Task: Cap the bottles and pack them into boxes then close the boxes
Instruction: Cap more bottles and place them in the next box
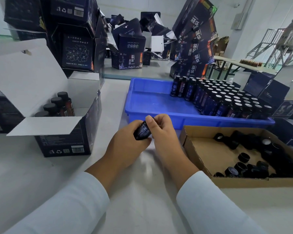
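I see my left hand (pixel 125 141) gripping a small dark labelled bottle (pixel 142 130) just in front of the blue plastic tray (pixel 152 102); my right hand (pixel 161 129) pinches its top; left of the tray stands the open dark cardboard box (pixel 66 132); right of it, a brown cardboard tray of black caps (pixel 201 149) on the white counter (pixel 41 166).

a pale grey table (pixel 41 166) carries an open dark printed box (pixel 66 141) at left, a blue plastic tray (pixel 152 102) at centre back, and a shallow cardboard tray (pixel 210 159) just in front of it at right. more dark boxes (pixel 128 54) stand farther back.
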